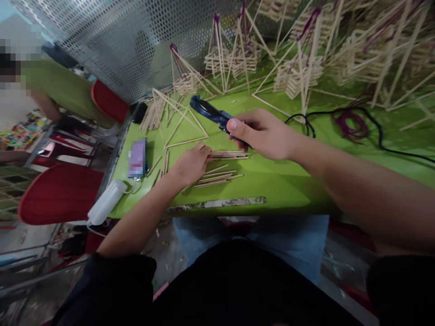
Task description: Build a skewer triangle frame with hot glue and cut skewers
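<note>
My right hand (253, 131) is wrapped round a dark blue tool (210, 112) that looks like a hot glue gun, held above the green table with its blunt end to the upper left. Lower and to the left, my left hand (192, 164) has its fingers bent and pinched at the left end of a small bunch of thin wooden sticks (229, 155). Just below lies another loose group of sticks (219, 178). Behind my left hand, a frame of joined sticks (185, 118) lies on the table.
Several stick structures with purple string (299, 72) crowd the back and right of the green table (288, 190). A black cord (379, 131) and purple string coil (350, 124) lie right. A phone (137, 158) and white power bank (108, 201) sit left, near a red chair (63, 192).
</note>
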The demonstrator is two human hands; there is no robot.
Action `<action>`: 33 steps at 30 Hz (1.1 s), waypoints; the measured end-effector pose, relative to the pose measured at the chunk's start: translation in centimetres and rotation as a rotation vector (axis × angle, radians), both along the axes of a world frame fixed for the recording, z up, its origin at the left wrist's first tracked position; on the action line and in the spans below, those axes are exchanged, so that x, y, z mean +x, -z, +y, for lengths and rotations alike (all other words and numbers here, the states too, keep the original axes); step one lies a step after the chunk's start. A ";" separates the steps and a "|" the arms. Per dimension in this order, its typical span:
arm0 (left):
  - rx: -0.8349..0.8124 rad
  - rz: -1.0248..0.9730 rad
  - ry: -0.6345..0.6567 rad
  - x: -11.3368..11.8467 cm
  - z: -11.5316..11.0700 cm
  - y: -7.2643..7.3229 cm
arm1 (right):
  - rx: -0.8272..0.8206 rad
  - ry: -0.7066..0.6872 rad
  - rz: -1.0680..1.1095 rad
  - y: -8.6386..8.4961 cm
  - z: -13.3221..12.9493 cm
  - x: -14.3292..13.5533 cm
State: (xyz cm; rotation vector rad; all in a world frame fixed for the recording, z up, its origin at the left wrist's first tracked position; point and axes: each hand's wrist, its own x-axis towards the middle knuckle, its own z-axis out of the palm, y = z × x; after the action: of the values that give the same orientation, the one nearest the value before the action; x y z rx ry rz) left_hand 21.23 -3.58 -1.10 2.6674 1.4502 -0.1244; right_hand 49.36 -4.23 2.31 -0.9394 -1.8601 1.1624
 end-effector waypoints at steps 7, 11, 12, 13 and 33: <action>0.018 0.070 -0.012 0.2 -0.8 0.2 | -0.009 -0.046 -0.025 -0.1 -0.3 0.1; 0.034 -0.001 0.009 -0.8 -1.0 0.1 | -0.004 -0.057 0.007 -0.1 -0.3 0.2; 0.042 -0.069 -0.010 -1.3 -1.1 0.1 | -0.002 -0.060 0.025 -0.2 -0.3 0.3; 0.045 -0.170 -0.044 -2.0 -1.2 0.1 | -0.003 -0.062 0.044 -0.2 -0.4 0.3; 0.003 -1.745 -0.328 -5.2 -10.8 4.3 | 0.065 -0.186 0.072 1.2 -2.3 -1.3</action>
State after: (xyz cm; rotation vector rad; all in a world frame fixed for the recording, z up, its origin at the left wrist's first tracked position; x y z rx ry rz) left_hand 16.03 -14.41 -5.36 1.3054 0.9791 1.6454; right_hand 48.07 -6.49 1.11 -0.6909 -1.9462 1.2205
